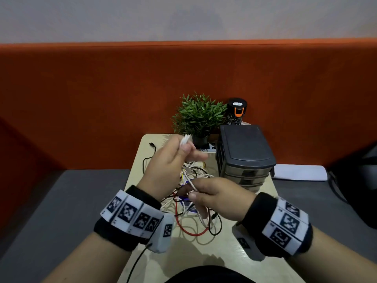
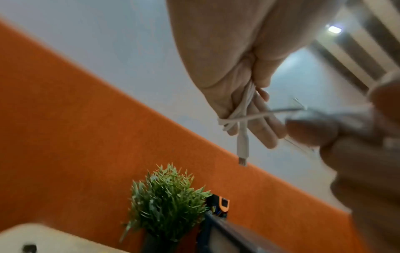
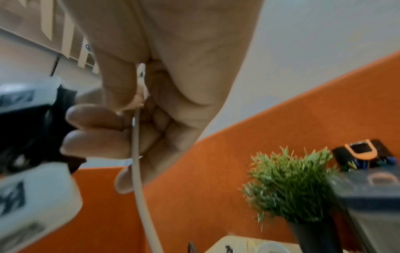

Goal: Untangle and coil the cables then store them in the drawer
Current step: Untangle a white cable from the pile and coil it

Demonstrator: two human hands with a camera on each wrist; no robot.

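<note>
A tangle of white, red, black and yellow cables (image 1: 191, 213) lies on the small beige table (image 1: 224, 254). My left hand (image 1: 183, 149) is raised above it and pinches a small folded bundle of white cable (image 1: 186, 139). In the left wrist view this white cable (image 2: 244, 106) loops over the fingers and its connector (image 2: 242, 149) hangs down. My right hand (image 1: 194, 192) is lower and nearer, pinching the same white cable (image 1: 190, 183) above the pile. Its fingers (image 3: 95, 119) curl round the white cable (image 3: 136, 162). A dark drawer unit (image 1: 244, 152) stands at the table's right, its drawers closed.
A potted green plant (image 1: 199, 116) and a black bottle with an orange clasp (image 1: 237, 110) stand at the table's back. A loose black cable (image 1: 150, 153) trails along the left side. An orange partition (image 1: 102, 99) rises behind, with grey seating on both sides.
</note>
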